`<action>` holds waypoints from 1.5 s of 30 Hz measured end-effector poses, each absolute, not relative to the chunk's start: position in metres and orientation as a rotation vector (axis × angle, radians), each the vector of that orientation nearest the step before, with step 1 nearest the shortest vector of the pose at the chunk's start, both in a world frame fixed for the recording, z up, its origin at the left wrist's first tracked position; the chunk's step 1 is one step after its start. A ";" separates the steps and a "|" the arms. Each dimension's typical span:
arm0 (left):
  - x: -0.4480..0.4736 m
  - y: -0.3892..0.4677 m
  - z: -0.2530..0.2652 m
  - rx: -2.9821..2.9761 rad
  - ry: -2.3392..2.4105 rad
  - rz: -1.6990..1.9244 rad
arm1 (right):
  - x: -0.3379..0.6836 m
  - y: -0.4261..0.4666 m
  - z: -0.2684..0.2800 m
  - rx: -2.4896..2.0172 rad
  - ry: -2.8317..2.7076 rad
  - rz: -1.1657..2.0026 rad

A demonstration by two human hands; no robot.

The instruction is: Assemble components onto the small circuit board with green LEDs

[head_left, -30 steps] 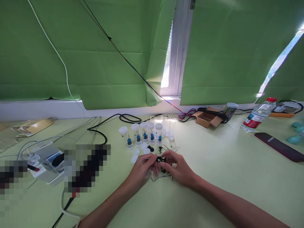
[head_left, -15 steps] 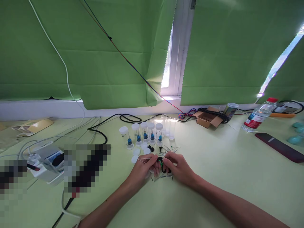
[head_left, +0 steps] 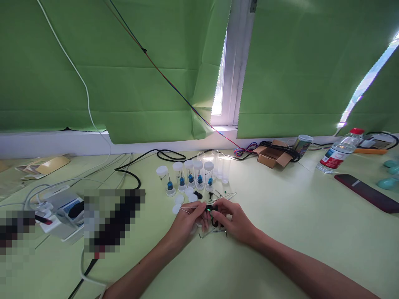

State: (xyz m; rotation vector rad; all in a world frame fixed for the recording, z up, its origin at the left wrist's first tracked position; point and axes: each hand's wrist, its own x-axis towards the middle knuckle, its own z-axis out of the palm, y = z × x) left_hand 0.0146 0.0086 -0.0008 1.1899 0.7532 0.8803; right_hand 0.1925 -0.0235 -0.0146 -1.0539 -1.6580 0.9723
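Note:
Both my hands meet over the table's middle. My left hand [head_left: 188,220] pinches a small black-and-green part [head_left: 210,208], too small to name, between thumb and fingers. A thin metal wire [head_left: 186,209] sticks out on that hand's left side. With thumb and fingertips closed, my right hand [head_left: 233,216] grips the same part from the right. Beneath the hands lie black pieces [head_left: 215,223] and thin metal rods [head_left: 215,232], partly hidden. White round caps [head_left: 178,199] and a small black piece [head_left: 197,194] rest just beyond my left fingers.
Several clear tubes with white caps and blue pieces inside [head_left: 182,182] stand behind my hands, beside uncapped tubes [head_left: 225,170]. Farther right are a cardboard box [head_left: 270,160], a water bottle [head_left: 338,155] and a dark flat case [head_left: 366,193]. Cables and a white power adapter [head_left: 60,211] occupy the left.
My right fingertips have shifted slightly left, closer to my left fingertips, and the thumb now covers a different side of the black-and-green part. My left hand stays nearly still.

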 end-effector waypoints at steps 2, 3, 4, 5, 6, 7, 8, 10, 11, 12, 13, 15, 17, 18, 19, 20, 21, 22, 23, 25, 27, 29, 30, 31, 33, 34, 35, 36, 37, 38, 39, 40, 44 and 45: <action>0.014 0.009 0.000 1.204 0.759 0.870 | 0.193 -0.024 -0.014 -1.056 -1.669 0.980; 0.014 0.009 0.000 1.209 0.759 0.863 | 0.193 -0.024 -0.013 -1.055 -1.674 0.979; 0.014 0.009 0.000 1.211 0.757 0.859 | 0.193 -0.024 -0.013 -1.054 -1.680 0.975; 0.014 0.009 0.000 1.211 0.754 0.856 | 0.193 -0.024 -0.012 -1.052 -1.686 0.969; 0.014 0.008 0.000 1.209 0.750 0.855 | 0.193 -0.024 -0.012 -1.051 -1.690 0.961; 0.014 0.008 0.000 1.203 0.746 0.857 | 0.193 -0.024 -0.012 -1.052 -1.695 0.954; 0.014 0.008 -0.001 1.195 0.743 0.861 | 0.193 -0.023 -0.012 -1.055 -1.700 0.948; 0.014 0.008 -0.002 1.183 0.740 0.867 | 0.193 -0.023 -0.012 -1.067 -1.706 0.938; 0.014 0.008 -0.003 1.182 0.741 0.866 | 0.193 -0.023 -0.012 -1.076 -1.705 0.934; 0.014 0.008 -0.004 1.182 0.742 0.866 | 0.192 -0.022 -0.012 -1.084 -1.704 0.932; 0.014 0.008 -0.004 1.183 0.742 0.866 | 0.192 -0.022 -0.013 -1.087 -1.702 0.935; 0.014 0.009 -0.006 1.179 0.736 0.874 | 0.192 -0.023 -0.013 -1.078 -1.693 0.962; 0.014 0.009 -0.006 1.172 0.734 0.885 | 0.192 -0.023 -0.014 -1.071 -1.677 0.983; 0.014 0.010 -0.006 1.169 0.732 0.890 | 0.192 -0.023 -0.014 -1.074 -1.671 0.983; 0.014 0.010 -0.006 1.168 0.731 0.894 | 0.192 -0.023 -0.015 -1.079 -1.670 0.976; 0.014 0.010 -0.006 1.167 0.731 0.897 | 0.192 -0.023 -0.015 -1.086 -1.672 0.963; 0.014 0.010 -0.005 1.168 0.729 0.899 | 0.192 -0.023 -0.015 -1.089 -1.678 0.951; 0.014 0.010 -0.005 1.170 0.730 0.899 | 0.193 -0.023 -0.016 -1.088 -1.685 0.944; 0.014 0.010 -0.004 1.173 0.733 0.895 | 0.193 -0.023 -0.016 -1.083 -1.688 0.944; 0.014 0.009 -0.004 1.180 0.740 0.888 | 0.193 -0.023 -0.016 -1.074 -1.682 0.960; 0.014 0.009 -0.004 1.184 0.745 0.888 | 0.193 -0.023 -0.015 -1.063 -1.677 0.987; 0.014 0.010 -0.005 1.180 0.747 0.894 | 0.193 -0.023 -0.014 -1.051 -1.678 1.002; 0.014 0.010 -0.005 1.181 0.750 0.895 | 0.193 -0.024 -0.013 -1.044 -1.682 0.999; 0.014 0.010 -0.006 1.183 0.751 0.896 | 0.193 -0.024 -0.013 -1.037 -1.688 0.993; 0.014 0.009 -0.006 1.187 0.751 0.894 | 0.193 -0.023 -0.012 -1.034 -1.700 0.976; 0.014 0.009 -0.006 1.190 0.749 0.891 | 0.193 -0.023 -0.012 -1.038 -1.708 0.966; 0.014 0.009 -0.006 1.191 0.747 0.888 | 0.193 -0.023 -0.012 -1.045 -1.716 0.957; 0.014 0.009 -0.006 1.191 0.747 0.881 | 0.193 -0.022 -0.012 -1.052 -1.721 0.948; 0.014 0.009 -0.006 1.190 0.750 0.877 | 0.193 -0.022 -0.012 -1.056 -1.726 0.943; 0.014 0.008 -0.005 1.190 0.754 0.876 | 0.193 -0.022 -0.011 -1.056 -1.728 0.942; 0.014 0.008 -0.005 1.190 0.759 0.876 | 0.193 -0.022 -0.011 -1.052 -1.730 0.946; 0.014 0.008 -0.004 1.190 0.762 0.879 | 0.193 -0.022 -0.011 -1.046 -1.727 0.955; 0.014 0.008 -0.001 1.201 0.759 0.867 | 0.192 -0.024 -0.011 -1.062 -1.673 1.010; 0.014 0.008 -0.001 1.203 0.754 0.864 | 0.192 -0.024 -0.011 -1.069 -1.667 1.012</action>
